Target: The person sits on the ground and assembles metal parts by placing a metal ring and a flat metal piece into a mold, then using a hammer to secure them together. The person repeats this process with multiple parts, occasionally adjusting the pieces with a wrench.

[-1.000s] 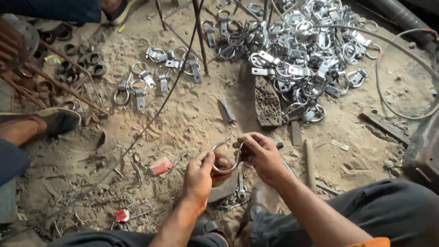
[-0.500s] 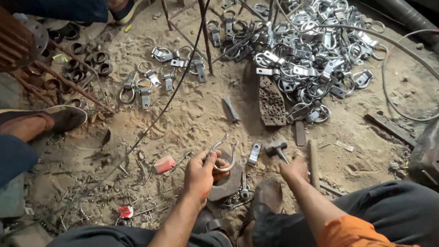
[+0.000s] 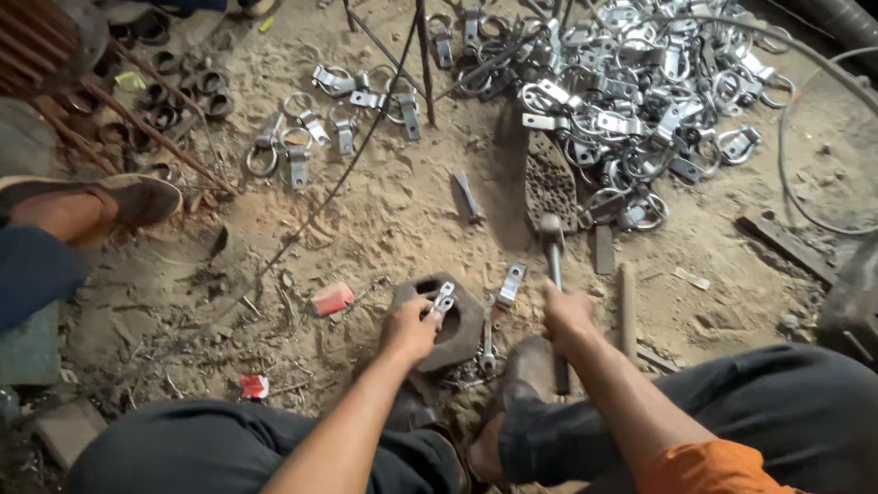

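While a small bent silver metal clamp (image 3: 443,300) is pinched by the left hand (image 3: 410,329) on a dark hexagonal iron block (image 3: 460,321), a steel-headed hammer (image 3: 553,261) is gripped in the right hand (image 3: 567,315). Its handle points away from the body, its head lying just right of the clamp.

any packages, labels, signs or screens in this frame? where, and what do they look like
No signs or screens show.
Red block-shaped item: on the sand left of the left hand; may be a small packet, cannot tell.
Red and white scrap: on the ground nearer the person's left knee; crumpled, wrapper-like.
Yellow-green scrap: upper left by the dark rings; flat, maybe a wrapper.
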